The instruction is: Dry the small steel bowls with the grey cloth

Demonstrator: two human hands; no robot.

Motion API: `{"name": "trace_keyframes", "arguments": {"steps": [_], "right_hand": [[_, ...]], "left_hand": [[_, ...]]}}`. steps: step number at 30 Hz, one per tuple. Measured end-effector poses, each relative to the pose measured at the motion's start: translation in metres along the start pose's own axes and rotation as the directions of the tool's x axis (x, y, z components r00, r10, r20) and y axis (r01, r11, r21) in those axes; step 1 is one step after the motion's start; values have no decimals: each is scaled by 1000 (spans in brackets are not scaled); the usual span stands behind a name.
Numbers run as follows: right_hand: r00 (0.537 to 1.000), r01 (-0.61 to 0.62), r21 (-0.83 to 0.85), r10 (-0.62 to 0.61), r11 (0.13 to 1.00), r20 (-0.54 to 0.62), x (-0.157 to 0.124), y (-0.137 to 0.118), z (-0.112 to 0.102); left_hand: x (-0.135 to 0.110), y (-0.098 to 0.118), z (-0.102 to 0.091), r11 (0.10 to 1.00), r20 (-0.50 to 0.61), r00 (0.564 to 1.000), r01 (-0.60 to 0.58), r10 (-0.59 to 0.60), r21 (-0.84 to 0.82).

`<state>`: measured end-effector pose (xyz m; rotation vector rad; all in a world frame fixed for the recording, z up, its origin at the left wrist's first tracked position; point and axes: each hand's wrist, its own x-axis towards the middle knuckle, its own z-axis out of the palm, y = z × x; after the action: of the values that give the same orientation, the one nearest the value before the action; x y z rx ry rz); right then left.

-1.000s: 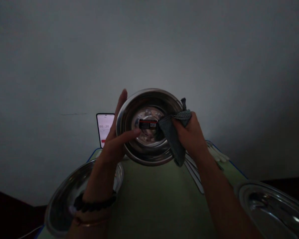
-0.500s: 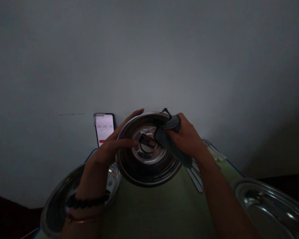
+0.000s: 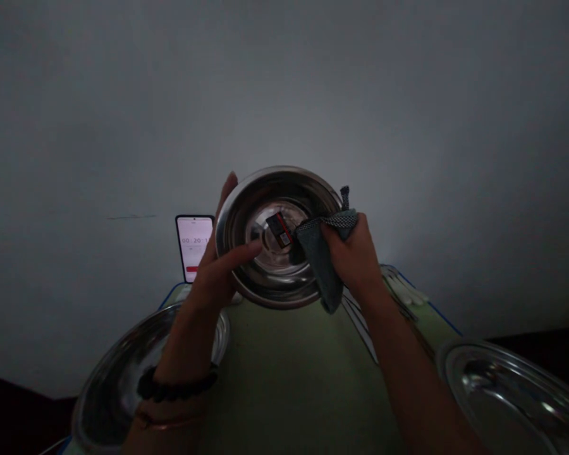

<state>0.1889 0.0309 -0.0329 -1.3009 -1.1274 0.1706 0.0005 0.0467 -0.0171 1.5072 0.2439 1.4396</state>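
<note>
My left hand (image 3: 215,278) grips the left rim of a steel bowl (image 3: 246,208) and holds it tilted up above the table, thumb on the inside. A small red and black label (image 3: 279,229) sticks to the bowl's inner bottom. My right hand (image 3: 353,256) is closed on a grey cloth (image 3: 320,253) and presses it against the bowl's inside, just right of the label. A dark bead bracelet sits on my left wrist.
A phone (image 3: 194,243) with a lit timer screen leans on the wall at the back left. A steel plate (image 3: 118,385) lies at the front left and another steel plate (image 3: 507,404) at the front right on the green table (image 3: 294,379). Cutlery (image 3: 360,322) lies behind my right forearm.
The bowl dropped lower and flatter half a second ago, then rose and tilted up again. The label has turned with it. The cloth stays inside the bowl.
</note>
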Motion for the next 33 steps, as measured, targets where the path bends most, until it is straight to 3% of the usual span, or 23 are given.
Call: {"name": "trace_keyframes", "arguments": {"steps": [3, 6, 12, 15, 19, 22, 27, 33], "right_hand": [[994, 51, -63, -45, 997, 95, 1, -1, -5], [979, 127, -119, -105, 985, 176, 1, -2, -9], [975, 195, -140, -176, 971, 137, 1, -5, -8], [979, 192, -110, -183, 975, 90, 1, -6, -6], [970, 239, -64, -234, 969, 66, 1, -2, -3], [960, 275, -24, -273, 961, 65, 3, 5, 0], [976, 215, 36, -216, 976, 10, 7, 15, 3], [960, 205, 197, -158, 959, -230, 10, 12, 0]], "left_hand": [[-1, 2, -7, 991, 40, 990, 135, -135, 9], [-1, 3, -14, 961, 128, 952, 277, -278, 30], [-1, 5, -17, 928, 153, 917, 373, -369, 3], [-1, 2, -14, 929, 102, 924, 371, -368, -3], [2, -1, -7, 941, -79, 938, 337, -337, -19], [3, 0, -2, 942, -184, 925, 336, -333, -15], [0, 3, 4, 912, -210, 897, 407, -390, 46], [1, -2, -3, 911, -208, 906, 396, -368, 115]]}}
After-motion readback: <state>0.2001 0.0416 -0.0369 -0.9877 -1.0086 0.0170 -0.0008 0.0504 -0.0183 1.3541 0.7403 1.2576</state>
